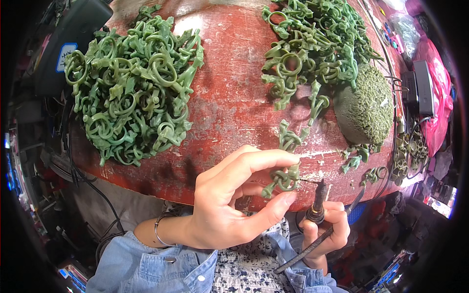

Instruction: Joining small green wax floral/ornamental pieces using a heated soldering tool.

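My left hand (229,200) is closed in a pinch on a small green wax ring piece (285,179), held up over the table's near edge between thumb and fingers. My right hand (332,229) grips a dark pen-like hot tool (317,205) whose thin bent tip reaches the right side of the ring piece. The same hand also holds a slim metal carving tool (312,246), lying slantwise with its blade end pointing up and right. Just beyond my left fingertips, another green ring piece (290,139) lies on the table.
The worn red table (229,83) bears a large heap of green rings (129,97) at left and another heap (317,44) at far right. A rough-topped green lump (366,105) sits below the right heap. Small loose pieces (356,158) lie nearby. A black device (73,44) stands at far left.
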The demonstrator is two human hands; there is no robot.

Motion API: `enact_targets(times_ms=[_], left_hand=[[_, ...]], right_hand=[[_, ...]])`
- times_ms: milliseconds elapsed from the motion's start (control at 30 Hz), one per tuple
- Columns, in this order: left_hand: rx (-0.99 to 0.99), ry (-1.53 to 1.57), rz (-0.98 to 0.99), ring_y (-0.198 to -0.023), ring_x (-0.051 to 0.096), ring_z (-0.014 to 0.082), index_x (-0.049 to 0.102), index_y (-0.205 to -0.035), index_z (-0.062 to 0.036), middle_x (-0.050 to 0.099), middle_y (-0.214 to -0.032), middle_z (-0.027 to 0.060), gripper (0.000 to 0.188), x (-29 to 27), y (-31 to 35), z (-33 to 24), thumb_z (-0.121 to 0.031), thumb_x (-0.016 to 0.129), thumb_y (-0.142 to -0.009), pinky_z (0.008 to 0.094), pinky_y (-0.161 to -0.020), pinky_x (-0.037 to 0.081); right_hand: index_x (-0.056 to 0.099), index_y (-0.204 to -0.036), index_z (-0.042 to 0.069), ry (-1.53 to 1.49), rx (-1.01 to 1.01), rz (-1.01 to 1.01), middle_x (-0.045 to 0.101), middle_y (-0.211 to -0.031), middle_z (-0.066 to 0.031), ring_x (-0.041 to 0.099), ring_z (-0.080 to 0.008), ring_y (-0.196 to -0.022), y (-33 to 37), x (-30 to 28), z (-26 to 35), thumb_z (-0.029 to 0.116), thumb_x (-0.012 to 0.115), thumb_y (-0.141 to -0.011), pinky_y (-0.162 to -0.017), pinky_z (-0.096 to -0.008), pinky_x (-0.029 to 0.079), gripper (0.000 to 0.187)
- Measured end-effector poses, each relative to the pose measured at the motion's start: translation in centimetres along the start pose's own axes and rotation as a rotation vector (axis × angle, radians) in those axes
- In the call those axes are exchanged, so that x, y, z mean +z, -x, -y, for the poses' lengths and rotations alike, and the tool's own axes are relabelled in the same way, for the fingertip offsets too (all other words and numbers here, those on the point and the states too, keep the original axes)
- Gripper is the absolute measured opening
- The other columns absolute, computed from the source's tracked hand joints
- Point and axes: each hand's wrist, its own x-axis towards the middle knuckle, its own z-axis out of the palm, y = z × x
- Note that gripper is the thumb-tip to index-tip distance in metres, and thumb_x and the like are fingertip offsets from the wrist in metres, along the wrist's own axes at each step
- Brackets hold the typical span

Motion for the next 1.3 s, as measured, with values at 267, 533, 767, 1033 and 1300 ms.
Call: enact_targets(times_ms=[267,533,767,1033,1300], left_hand=[[0.018,-0.026,0.007,-0.082,0.062,0.0191,0.048,-0.108,0.0101,0.05,-0.096,0.0126,0.036,0.07,-0.03,0.12,0.01,0.06,-0.074,0.0275,-0.073,0.051],[0.028,-0.03,-0.011,-0.081,0.061,0.0182,0.048,-0.109,0.0104,0.05,-0.096,0.0125,0.038,0.13,0.04,0.23,0.011,0.06,-0.073,0.0276,-0.073,0.051],[0.072,-0.01,-0.028,-0.086,0.056,0.0138,0.049,-0.109,0.0096,0.05,-0.098,0.0112,0.039,0.22,0.02,0.34,0.011,0.063,-0.072,0.0257,-0.077,0.048],[0.067,-0.033,-0.035,-0.088,0.056,0.0138,0.05,-0.109,0.0093,0.05,-0.1,0.0119,0.04,0.29,0.06,0.36,0.011,0.063,-0.071,0.0251,-0.079,0.047],[0.129,-0.148,-0.053,-0.084,0.056,0.0134,0.051,-0.108,0.0088,0.052,-0.097,0.0127,0.041,0.27,0.14,0.59,0.008,0.067,-0.07,0.0213,-0.068,0.05]], right_hand=[[0.053,-0.082,-0.001,0.065,-0.063,0.031,0.059,-0.068,-0.014,0.058,-0.0204,-0.056,-0.62,-0.05,0.38,0.018,0.078,-0.065,-0.048,-0.0273,0.046,0.036],[0.054,-0.082,-0.001,0.084,-0.062,0.027,0.059,-0.07,-0.0145,0.058,-0.0211,-0.056,-0.49,0.05,0.51,0.018,0.079,-0.064,-0.048,-0.0276,0.046,0.036],[0.053,-0.083,-0.002,0.128,-0.108,0.012,0.059,-0.071,-0.0148,0.058,-0.0198,-0.054,-0.25,0.15,0.21,0.02,0.078,-0.065,-0.046,-0.0259,0.046,0.038],[0.053,-0.084,-0.002,0.138,-0.132,0.017,0.06,-0.071,-0.0146,0.058,-0.0183,-0.053,-0.14,-0.03,-0.02,0.023,0.078,-0.066,-0.045,-0.0248,0.046,0.04],[0.053,-0.085,-0.001,0.14,-0.133,0.016,0.06,-0.072,-0.0136,0.058,-0.0178,-0.052,-0.35,0.12,0.18,0.023,0.079,-0.065,-0.044,-0.0245,0.046,0.041]])
